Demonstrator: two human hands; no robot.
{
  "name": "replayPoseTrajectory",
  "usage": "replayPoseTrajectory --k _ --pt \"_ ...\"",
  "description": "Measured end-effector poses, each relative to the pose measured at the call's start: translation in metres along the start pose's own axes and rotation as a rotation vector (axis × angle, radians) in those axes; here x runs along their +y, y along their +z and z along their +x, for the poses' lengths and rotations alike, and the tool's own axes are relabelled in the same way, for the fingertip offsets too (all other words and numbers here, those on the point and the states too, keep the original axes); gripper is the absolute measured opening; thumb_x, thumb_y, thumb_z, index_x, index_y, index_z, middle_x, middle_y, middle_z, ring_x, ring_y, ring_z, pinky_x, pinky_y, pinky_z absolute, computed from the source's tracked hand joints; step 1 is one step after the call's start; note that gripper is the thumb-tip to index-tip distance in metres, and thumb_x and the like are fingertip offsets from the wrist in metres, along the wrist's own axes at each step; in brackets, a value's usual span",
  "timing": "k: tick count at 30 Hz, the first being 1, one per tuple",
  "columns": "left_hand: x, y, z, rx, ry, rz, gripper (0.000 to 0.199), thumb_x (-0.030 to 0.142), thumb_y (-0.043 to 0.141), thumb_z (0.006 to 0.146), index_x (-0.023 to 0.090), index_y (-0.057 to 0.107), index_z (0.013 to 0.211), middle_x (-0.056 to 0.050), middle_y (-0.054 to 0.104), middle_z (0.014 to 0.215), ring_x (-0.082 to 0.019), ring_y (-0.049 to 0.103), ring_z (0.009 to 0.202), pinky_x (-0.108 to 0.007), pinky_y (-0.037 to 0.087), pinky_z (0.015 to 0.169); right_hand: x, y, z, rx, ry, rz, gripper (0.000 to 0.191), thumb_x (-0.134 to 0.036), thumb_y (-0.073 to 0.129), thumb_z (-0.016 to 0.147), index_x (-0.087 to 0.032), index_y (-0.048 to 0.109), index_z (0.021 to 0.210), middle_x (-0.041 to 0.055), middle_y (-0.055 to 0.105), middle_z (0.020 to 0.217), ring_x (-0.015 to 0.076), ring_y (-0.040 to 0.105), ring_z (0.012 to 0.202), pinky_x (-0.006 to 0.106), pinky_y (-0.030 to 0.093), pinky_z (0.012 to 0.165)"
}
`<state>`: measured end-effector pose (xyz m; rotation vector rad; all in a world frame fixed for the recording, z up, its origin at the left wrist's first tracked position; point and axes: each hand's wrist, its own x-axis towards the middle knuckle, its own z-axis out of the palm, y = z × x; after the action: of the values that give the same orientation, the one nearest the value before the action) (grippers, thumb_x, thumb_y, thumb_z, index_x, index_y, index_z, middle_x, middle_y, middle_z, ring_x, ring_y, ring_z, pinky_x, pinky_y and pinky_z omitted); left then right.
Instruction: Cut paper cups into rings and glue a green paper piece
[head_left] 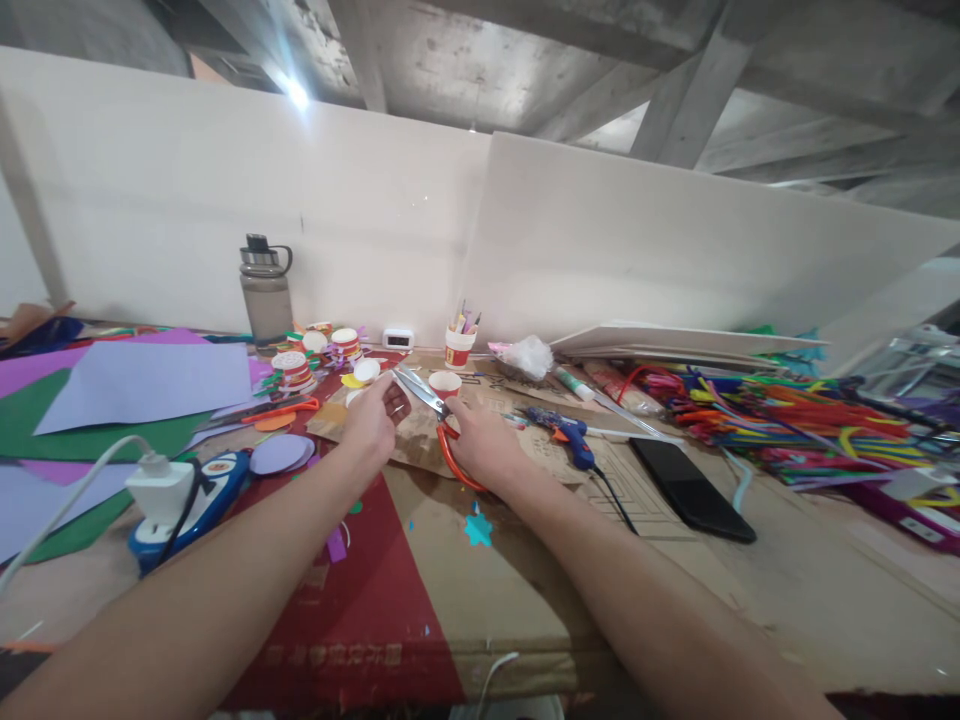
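Observation:
My right hand [480, 440] is wrapped round the orange-red handles of a pair of scissors [420, 388]. The blades are parted and point up and left, towards the fingertips of my left hand [375, 418]. That left hand is closed with its fingers curled; whatever it pinches is too small or hidden to make out. Just behind the blades stands a small paper cup [445, 383]. A white paper disc [366, 371] lies beyond my left hand. Nearer me, a blue paper star [478, 529] rests on the cardboard [525, 610].
Left are a power strip [225, 475], lilac paper [150, 380], a bottle [267, 300] and decorated cups [292, 371]. Right are a blue glue gun [571, 440], a black phone [690, 488] and pipe cleaners [795, 420]. A pen cup [459, 347] stands near the white board [360, 220].

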<state>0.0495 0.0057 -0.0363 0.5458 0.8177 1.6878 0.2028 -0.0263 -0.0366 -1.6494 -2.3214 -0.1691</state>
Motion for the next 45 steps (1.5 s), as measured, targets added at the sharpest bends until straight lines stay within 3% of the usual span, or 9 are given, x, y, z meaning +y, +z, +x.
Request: replayPoseTrajectory --k 10,19,29,35,45 --pt "-0.001 0.001 -0.011 -0.063 0.024 0.136 0.012 0.021 0.068 0.065 0.016 0.06 0.071 -0.001 0.064 0.068 -0.011 0.058 0.058 -0.023 0.047 0.058 0.001 0.003 -0.002 0.043 -0.005 -0.018 0.038 -0.035 0.039 0.094 -0.023 0.048 0.129 0.0137 0.061 0.116 0.025 0.062 0.095 0.032 0.044 0.072" --pt "-0.001 0.0 -0.009 -0.085 0.033 0.14 0.014 0.022 0.069 0.062 0.016 0.062 0.072 -0.002 0.065 0.071 -0.011 0.059 0.06 -0.024 0.048 0.059 0.0 0.0 0.0 0.0 0.01 0.0 0.043 -0.032 0.039 0.095 -0.023 0.044 0.136 0.0139 0.062 0.115 0.0254 0.062 0.098 0.033 0.043 0.077" --pt "0.0 -0.004 -0.003 -0.082 0.09 0.18 0.019 0.027 0.074 0.059 0.016 0.063 0.07 -0.002 0.065 0.071 -0.012 0.06 0.062 -0.024 0.047 0.058 -0.001 -0.002 0.0 -0.023 0.001 0.006 0.037 -0.033 0.039 0.094 -0.023 0.048 0.128 0.0141 0.061 0.123 0.0257 0.062 0.1 0.034 0.044 0.077" --pt "0.003 -0.001 -0.006 -0.076 0.18 0.291 0.016 0.029 0.069 0.061 0.015 0.065 0.065 -0.004 0.065 0.071 -0.011 0.056 0.059 -0.02 0.043 0.051 -0.001 -0.001 -0.001 -0.037 0.009 -0.006 0.033 -0.032 0.037 0.095 -0.023 0.049 0.124 0.0129 0.063 0.115 0.0247 0.063 0.094 0.034 0.044 0.075" --pt "-0.003 -0.005 -0.001 -0.13 0.167 0.438 0.018 0.034 0.067 0.066 0.017 0.067 0.07 -0.005 0.068 0.07 -0.016 0.062 0.061 -0.022 0.045 0.05 0.001 0.003 0.0 0.039 0.023 -0.045 0.039 -0.036 0.037 0.096 -0.024 0.046 0.132 0.0125 0.062 0.109 0.0248 0.063 0.088 0.032 0.044 0.07"
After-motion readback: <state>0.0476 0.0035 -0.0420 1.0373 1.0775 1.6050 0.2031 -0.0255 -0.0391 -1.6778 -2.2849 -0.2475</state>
